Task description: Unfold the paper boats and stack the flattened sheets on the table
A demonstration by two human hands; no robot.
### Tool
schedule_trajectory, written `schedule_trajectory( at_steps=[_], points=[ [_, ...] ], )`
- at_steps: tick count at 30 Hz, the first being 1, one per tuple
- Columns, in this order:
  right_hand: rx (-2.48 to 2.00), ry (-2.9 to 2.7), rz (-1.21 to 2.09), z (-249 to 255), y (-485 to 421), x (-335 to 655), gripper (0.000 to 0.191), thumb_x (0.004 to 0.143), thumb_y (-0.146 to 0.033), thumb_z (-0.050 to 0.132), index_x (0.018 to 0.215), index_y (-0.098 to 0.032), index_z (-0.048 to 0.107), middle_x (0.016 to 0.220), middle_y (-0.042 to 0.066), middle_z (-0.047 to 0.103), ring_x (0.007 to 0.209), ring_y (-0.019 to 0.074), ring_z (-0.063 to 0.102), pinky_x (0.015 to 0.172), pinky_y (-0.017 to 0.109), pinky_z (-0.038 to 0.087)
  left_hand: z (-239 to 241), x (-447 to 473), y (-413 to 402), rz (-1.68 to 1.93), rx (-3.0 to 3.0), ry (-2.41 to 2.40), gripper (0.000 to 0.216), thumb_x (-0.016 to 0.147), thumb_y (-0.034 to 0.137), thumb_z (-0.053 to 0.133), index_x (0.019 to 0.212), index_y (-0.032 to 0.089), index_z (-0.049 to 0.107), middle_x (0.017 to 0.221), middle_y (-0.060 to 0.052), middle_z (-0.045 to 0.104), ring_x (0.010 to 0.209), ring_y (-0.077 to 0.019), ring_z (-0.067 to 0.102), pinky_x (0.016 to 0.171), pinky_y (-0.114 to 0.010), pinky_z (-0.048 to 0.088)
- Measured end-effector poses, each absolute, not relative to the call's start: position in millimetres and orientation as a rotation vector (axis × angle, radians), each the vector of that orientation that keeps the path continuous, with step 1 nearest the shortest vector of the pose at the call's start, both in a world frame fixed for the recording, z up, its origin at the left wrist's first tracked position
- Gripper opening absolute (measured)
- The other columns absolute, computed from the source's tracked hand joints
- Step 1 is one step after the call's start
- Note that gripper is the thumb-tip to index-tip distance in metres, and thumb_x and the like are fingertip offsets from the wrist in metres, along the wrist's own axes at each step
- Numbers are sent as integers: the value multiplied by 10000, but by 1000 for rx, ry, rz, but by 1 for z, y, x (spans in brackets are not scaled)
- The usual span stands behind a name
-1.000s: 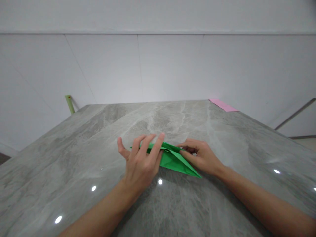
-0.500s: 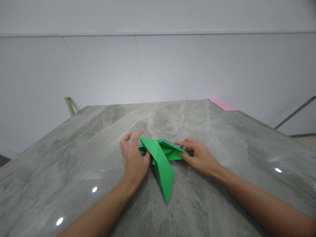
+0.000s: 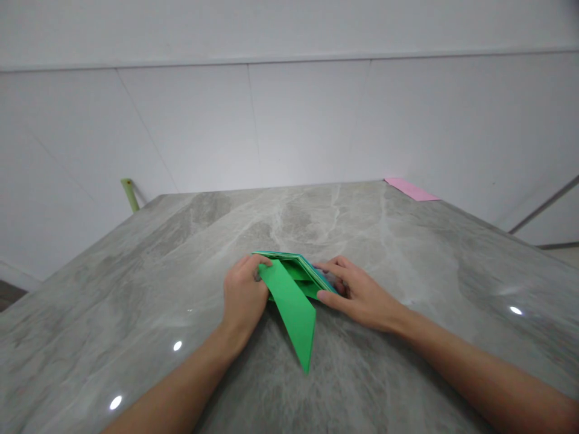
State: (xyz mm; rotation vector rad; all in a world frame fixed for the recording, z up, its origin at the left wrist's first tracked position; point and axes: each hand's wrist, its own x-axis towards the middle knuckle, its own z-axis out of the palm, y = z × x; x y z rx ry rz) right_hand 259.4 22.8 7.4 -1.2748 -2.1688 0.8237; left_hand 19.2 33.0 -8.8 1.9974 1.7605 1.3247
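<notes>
A folded green paper piece (image 3: 292, 301), with a blue-green outer edge, is held above the tabletop between my two hands. One long pointed flap hangs down toward me. My left hand (image 3: 246, 286) is closed on its left side, with fingers curled over the flap's top end. On the other side, my right hand (image 3: 355, 289) grips the layered right edge, thumb in front and fingers behind. Several paper layers show along the upper edge. Part of the inner folds is hidden by the flap and my left fingers.
The grey marbled table (image 3: 217, 223) reaches to a white wall (image 3: 190, 126). A pink paper sheet (image 3: 411, 189) lies at the far right corner. Beyond the far left edge, a light green handle-like object (image 3: 129, 194) sticks up.
My left fingers have curled down from a raised position onto the flap's top end. The paper's right side has bent downward, and my right hand has shifted slightly left with it.
</notes>
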Motion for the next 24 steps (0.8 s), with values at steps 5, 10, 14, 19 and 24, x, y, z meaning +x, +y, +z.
schedule_trajectory(
  at_steps=[5,10,14,19,24],
  points=[
    [-1233,-2131,812,0,23,260,518,822,-580,659,1177,-212,580,1210,102,557,872,206,579,793,390,494,-6,13,35,1272,1965,1861,137,702,131,553,691,206,668,561,44,446,538,-140,435,582,-267,307],
    [-1303,-2141,807,-1,21,259,580,795,-591,675,1196,-199,529,1175,115,608,934,250,599,830,431,492,-6,9,41,1161,1997,1915,212,722,158,537,816,210,720,645,13,543,626,-172,528,619,-277,347],
    [-1260,-2176,776,-2,21,259,780,800,-619,660,1414,-197,429,1243,137,604,1023,283,607,886,458,494,-9,11,45,1129,1774,1929,281,763,245,579,1026,186,658,732,-9,628,700,-206,608,655,-292,405],
    [-1158,-2226,742,-4,22,258,887,782,-616,685,1496,-206,355,1399,160,543,1183,326,571,979,500,475,-14,20,40,1224,1477,1750,315,844,292,521,1141,211,452,727,10,661,639,-200,626,591,-281,422],
    [-1112,-2258,718,-8,21,257,937,768,-604,714,1521,-219,312,1449,166,497,1268,339,521,1034,522,445,-9,30,29,1293,1232,1537,286,839,355,533,1075,245,415,643,64,600,529,-162,559,514,-246,400]
  ],
)
